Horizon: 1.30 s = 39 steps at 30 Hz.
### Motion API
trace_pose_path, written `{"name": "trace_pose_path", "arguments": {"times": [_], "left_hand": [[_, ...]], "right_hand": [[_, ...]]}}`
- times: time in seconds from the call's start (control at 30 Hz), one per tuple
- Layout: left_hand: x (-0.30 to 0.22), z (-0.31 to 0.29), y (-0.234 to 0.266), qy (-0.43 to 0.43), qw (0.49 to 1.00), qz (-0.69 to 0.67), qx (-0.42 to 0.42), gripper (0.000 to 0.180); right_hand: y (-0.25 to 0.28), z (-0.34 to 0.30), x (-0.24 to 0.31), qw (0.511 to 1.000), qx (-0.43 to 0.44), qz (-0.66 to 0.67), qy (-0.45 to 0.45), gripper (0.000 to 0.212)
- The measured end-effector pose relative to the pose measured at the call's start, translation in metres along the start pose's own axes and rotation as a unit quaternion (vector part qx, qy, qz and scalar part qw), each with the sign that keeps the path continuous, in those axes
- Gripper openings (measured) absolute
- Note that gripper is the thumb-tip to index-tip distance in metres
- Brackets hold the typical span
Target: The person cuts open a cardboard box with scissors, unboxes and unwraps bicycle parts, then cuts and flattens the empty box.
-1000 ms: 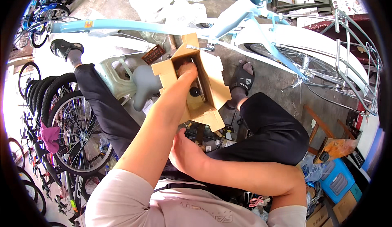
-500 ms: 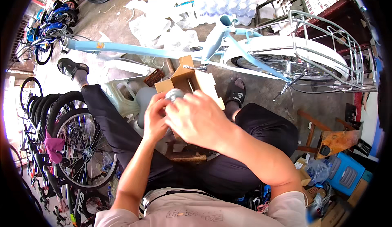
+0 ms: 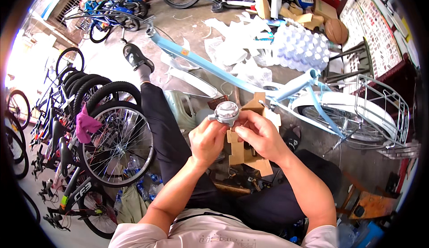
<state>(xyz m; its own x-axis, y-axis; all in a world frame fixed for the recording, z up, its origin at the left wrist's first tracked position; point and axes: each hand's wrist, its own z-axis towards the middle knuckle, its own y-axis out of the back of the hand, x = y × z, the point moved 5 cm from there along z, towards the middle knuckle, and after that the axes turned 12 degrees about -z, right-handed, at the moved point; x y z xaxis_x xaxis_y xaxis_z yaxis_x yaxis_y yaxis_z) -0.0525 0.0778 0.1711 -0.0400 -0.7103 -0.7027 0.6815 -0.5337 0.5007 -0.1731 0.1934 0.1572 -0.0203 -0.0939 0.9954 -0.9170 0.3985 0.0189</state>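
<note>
A silver bicycle bell (image 3: 226, 111) with a domed top is held up in front of me, above an opened cardboard box (image 3: 237, 153). My left hand (image 3: 207, 141) grips the bell from its left and underside, fingers closed. From the other side my right hand (image 3: 260, 134) pinches at the bell's lower right, thumb and forefinger together. The fingers hide the lower part of the bell. Beyond lies a light blue bicycle frame (image 3: 223, 73) with a white rear fender (image 3: 348, 100) and a silver rear rack (image 3: 383, 107).
Several bicycles stand at left, a large wheel (image 3: 118, 145) nearest, with a pink cloth (image 3: 86, 125) hanging there. A whitish plastic jug (image 3: 178, 107) is beside my left leg. Bottled water in a pack (image 3: 301, 47), plastic wrapping (image 3: 237, 38) and a basketball (image 3: 336, 30) lie farther off. A wooden stool (image 3: 371, 205) sits at right.
The view has swung left, so the frame and box appear farther right. My right hand has drawn back from over the bell, whose dome now shows fully between both hands.
</note>
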Motion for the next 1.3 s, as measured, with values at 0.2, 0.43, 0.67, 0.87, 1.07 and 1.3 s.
{"name": "trace_pose_path", "arguments": {"times": [0.2, 0.43, 0.67, 0.87, 1.07, 1.3], "left_hand": [[-0.010, 0.001, -0.005, -0.069, 0.997, 0.029, -0.027, 0.016], [0.015, -0.023, -0.021, 0.198, 0.903, -0.359, -0.131, 0.023], [0.041, -0.027, -0.031, 0.344, 0.810, -0.474, -0.046, 0.013], [0.049, -0.035, -0.035, 0.427, 0.681, -0.585, -0.105, 0.020], [0.050, -0.040, -0.034, 0.437, 0.682, -0.576, -0.111, 0.018], [0.046, -0.040, -0.035, 0.372, 0.787, -0.485, -0.086, 0.014]], "right_hand": [[-0.012, 0.005, -0.010, 0.992, -0.082, 0.100, -0.006, 0.024], [-0.004, 0.011, -0.024, 0.987, -0.104, 0.114, -0.042, 0.019], [-0.010, 0.009, -0.027, 0.992, -0.076, 0.081, -0.063, 0.022], [-0.009, 0.005, -0.030, 0.993, -0.107, -0.007, -0.050, 0.029], [-0.009, 0.007, -0.040, 0.990, -0.118, 0.012, -0.080, 0.019], [-0.008, 0.006, -0.030, 0.985, -0.145, -0.083, -0.043, 0.031]]}}
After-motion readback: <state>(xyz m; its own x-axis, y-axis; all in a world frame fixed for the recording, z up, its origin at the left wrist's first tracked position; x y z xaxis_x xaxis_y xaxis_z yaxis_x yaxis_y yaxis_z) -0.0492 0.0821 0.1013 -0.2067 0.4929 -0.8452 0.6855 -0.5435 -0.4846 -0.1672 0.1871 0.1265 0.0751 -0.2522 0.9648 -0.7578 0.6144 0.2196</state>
